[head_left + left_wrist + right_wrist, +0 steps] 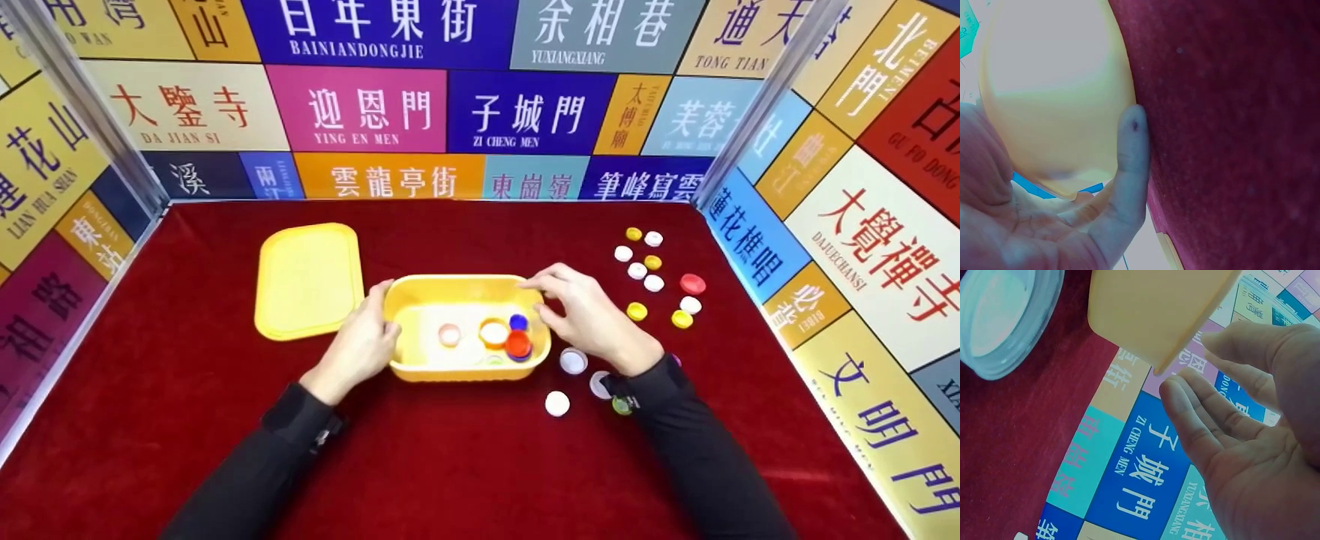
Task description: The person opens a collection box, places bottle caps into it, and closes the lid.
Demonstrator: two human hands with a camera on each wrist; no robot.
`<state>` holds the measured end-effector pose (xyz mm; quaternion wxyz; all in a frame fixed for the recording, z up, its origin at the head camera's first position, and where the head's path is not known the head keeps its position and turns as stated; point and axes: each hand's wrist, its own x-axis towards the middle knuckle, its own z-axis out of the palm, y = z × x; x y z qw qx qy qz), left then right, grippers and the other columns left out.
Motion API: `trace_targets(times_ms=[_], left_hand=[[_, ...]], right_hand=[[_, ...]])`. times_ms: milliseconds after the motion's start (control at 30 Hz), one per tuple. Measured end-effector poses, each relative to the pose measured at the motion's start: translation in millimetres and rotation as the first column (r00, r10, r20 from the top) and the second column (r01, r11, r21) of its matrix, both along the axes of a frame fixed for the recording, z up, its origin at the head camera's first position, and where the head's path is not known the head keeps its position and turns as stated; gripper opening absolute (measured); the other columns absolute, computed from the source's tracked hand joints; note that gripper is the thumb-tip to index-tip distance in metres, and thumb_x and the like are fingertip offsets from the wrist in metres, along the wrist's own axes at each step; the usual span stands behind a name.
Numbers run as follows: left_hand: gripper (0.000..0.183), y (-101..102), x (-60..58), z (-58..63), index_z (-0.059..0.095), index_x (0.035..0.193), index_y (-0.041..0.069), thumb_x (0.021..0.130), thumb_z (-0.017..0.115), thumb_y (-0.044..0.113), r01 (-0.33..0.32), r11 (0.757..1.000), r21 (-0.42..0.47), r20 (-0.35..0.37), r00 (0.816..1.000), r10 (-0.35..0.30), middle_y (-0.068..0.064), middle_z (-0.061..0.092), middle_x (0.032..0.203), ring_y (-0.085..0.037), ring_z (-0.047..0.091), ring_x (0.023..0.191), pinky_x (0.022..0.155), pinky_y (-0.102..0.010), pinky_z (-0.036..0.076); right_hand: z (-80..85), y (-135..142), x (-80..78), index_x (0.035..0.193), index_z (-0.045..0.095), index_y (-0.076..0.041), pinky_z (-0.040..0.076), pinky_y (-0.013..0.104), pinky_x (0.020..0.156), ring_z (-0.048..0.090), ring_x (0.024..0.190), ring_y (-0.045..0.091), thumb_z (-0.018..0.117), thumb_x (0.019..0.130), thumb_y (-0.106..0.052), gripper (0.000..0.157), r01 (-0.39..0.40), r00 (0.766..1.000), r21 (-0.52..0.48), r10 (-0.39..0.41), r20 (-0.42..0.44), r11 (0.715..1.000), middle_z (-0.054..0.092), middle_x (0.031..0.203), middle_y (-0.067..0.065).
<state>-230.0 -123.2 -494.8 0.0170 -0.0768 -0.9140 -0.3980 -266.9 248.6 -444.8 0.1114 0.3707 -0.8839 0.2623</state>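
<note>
The left hand (356, 341) grips the yellow tub (465, 373) at its nine o'clock end. In the head view the tub sits on red cloth (450, 457); the right hand (589, 311) is at its two o'clock corner, thumb and fingers apart. A blue cap (518, 322) and red cap (518, 345) lie inside, near three o'clock; the flat lid (309, 281) lies outside, between nine and ten.

In the left wrist view one finger lies along the tub's three o'clock edge.

In the right wrist view, fingertips meet or nearly meet the rim, I cannot tell which; a whitish cap (1005, 320) lies at ten.
</note>
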Motion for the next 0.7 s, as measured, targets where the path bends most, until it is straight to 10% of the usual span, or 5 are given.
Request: trace_targets(times_ms=[700], left_hand=[[0.072,0.3,-0.4,1.1,0.034,0.179,-0.003,0.111,0.059,0.004,-0.003,1.0,0.005,0.008,1.0,0.003,-0.033,0.054,0.173,-0.044,0.06,0.157,0.129,-0.059,0.051]], right_hand=[[-11.2,59.5,28.2,0.148,0.077,-0.005,0.07,0.051,0.096,0.079,0.106,0.035,0.085,0.106,-0.013,0.043,0.094,0.982,0.162,-0.118,0.147,0.982,0.077,0.133,0.019]])
